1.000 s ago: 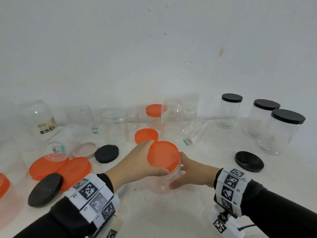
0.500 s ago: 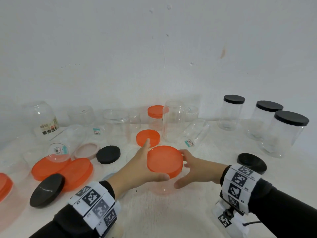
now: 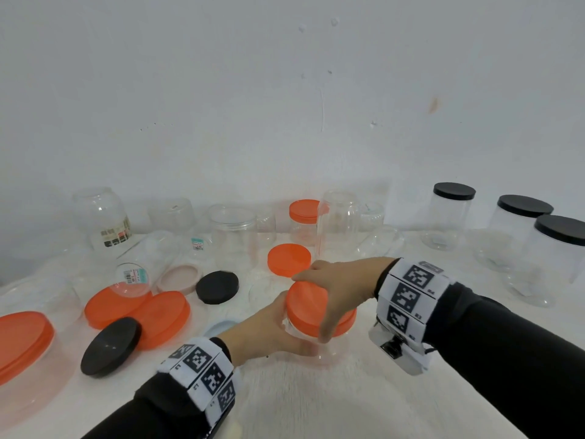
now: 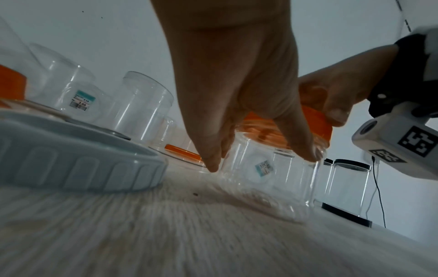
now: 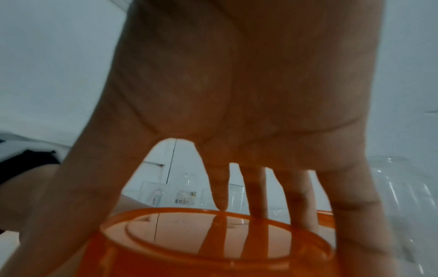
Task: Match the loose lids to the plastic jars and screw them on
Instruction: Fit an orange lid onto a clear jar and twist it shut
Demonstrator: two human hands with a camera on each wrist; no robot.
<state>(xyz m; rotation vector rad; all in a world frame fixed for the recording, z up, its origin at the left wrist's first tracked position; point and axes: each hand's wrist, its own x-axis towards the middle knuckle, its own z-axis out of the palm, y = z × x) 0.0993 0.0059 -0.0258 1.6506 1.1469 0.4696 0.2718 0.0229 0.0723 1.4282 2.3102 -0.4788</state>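
A clear plastic jar [image 3: 335,346] stands on the white table, slightly tilted, with an orange lid [image 3: 308,308] on its mouth. My left hand [image 3: 285,331] grips the jar's body from the left, thumb and fingers curled round it. My right hand [image 3: 329,299] reaches over from the right and grips the lid's rim from above. The left wrist view shows my fingertips on the jar [image 4: 267,168] under the lid [image 4: 317,121]. The right wrist view shows my fingers spread round the lid [image 5: 213,239].
Loose lids lie to the left: a small orange lid [image 3: 288,259], two black lids [image 3: 217,287], two big orange lids [image 3: 158,315], a pink lid [image 3: 179,278], a pale blue lid [image 4: 71,150]. Open jars [image 3: 232,236] line the wall. Three black-capped jars [image 3: 452,217] stand right.
The hands have swapped places: the left hand left the lid and dropped to the jar's body, and the right hand came off the jar and over onto the lid.
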